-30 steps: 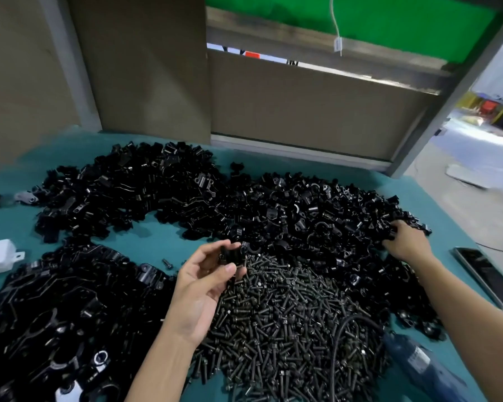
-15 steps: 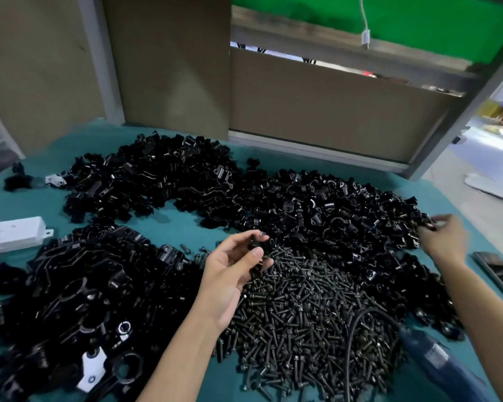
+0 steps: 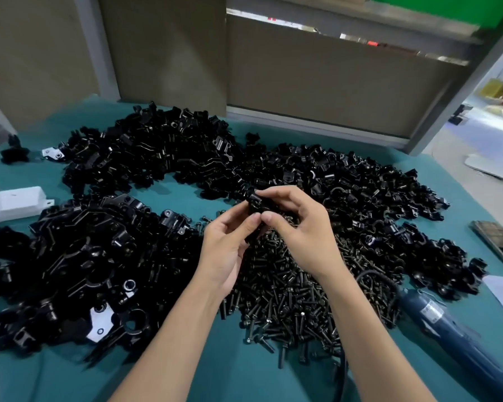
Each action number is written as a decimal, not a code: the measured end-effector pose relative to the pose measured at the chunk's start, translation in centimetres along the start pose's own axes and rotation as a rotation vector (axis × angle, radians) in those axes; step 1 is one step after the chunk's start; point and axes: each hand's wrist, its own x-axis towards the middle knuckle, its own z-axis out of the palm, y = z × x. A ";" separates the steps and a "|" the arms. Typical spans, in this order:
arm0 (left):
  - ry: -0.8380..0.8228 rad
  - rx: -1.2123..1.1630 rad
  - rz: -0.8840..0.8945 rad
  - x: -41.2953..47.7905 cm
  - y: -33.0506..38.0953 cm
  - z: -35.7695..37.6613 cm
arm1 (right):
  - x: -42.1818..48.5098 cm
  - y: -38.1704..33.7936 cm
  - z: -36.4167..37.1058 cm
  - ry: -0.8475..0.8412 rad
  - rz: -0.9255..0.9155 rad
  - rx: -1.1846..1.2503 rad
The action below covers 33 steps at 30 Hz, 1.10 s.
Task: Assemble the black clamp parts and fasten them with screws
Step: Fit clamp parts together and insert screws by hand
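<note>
Black clamp parts now pinched between my left hand and newly arrived right hand; mating begins.

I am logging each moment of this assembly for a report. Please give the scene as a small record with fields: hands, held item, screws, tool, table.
left hand: grips black clamp parts from the left
right hand: grips the same parts from the right
held item: black clamp parts, pressed together above the screws
screws: pile of dark screws, under both hands
tool: blue electric screwdriver, lying at the right, untouched
table: teal table cover
</note>
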 end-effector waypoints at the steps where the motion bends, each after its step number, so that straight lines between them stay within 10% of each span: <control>1: -0.006 0.006 -0.006 0.0 -0.1 0.0 | -0.1 0.3 -0.1 0.010 0.010 0.006; 16: 0.016 -0.096 0.013 -0.5 0.6 1.5 | -1.1 1.6 -0.2 0.063 -0.010 0.123; 24: 0.127 -0.288 -0.026 -1.1 1.5 0.6 | -2.2 3.9 -5.9 0.433 0.115 -0.112; 33: -0.009 -0.421 -0.074 -1.6 1.4 0.4 | -3.4 5.0 -5.7 0.206 0.208 -0.370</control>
